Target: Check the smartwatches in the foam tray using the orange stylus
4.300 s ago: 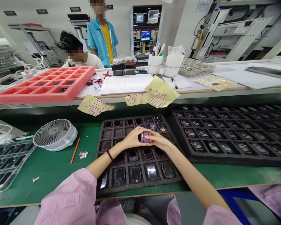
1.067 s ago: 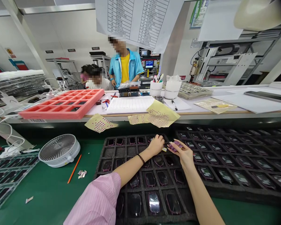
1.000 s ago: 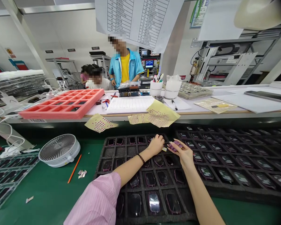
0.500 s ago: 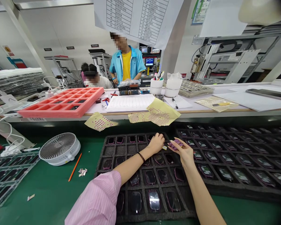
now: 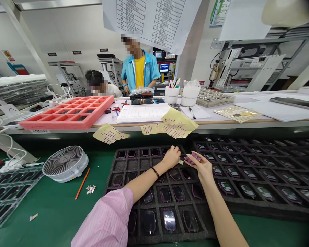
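Note:
A black foam tray (image 5: 141, 237) lies in front of me, its pockets holding purple-framed watch-like pieces with dark screens. Above its back right part, my right hand (image 5: 202, 165) pinches a small purple case (image 5: 192, 159) between thumb and fingers. My left hand (image 5: 172, 156) is over the back pockets, its fingers bent together and pointing down; what lies under the fingertips is hidden. A small yellow and white tab (image 5: 181, 162) shows between the two hands; I cannot tell what it is attached to.
A second black tray (image 5: 273, 210) of similar pieces stands at the right. Left are a white fan (image 5: 65, 163), an orange stick (image 5: 82, 184) and a clear tray (image 5: 12, 192). The shelf behind bears a pink foam tray (image 5: 67, 112). Two people (image 5: 139, 70) are beyond it.
Both hands keep practically the same place and grip. Beyond the shelf, the seated person's head has turned and lowered slightly.

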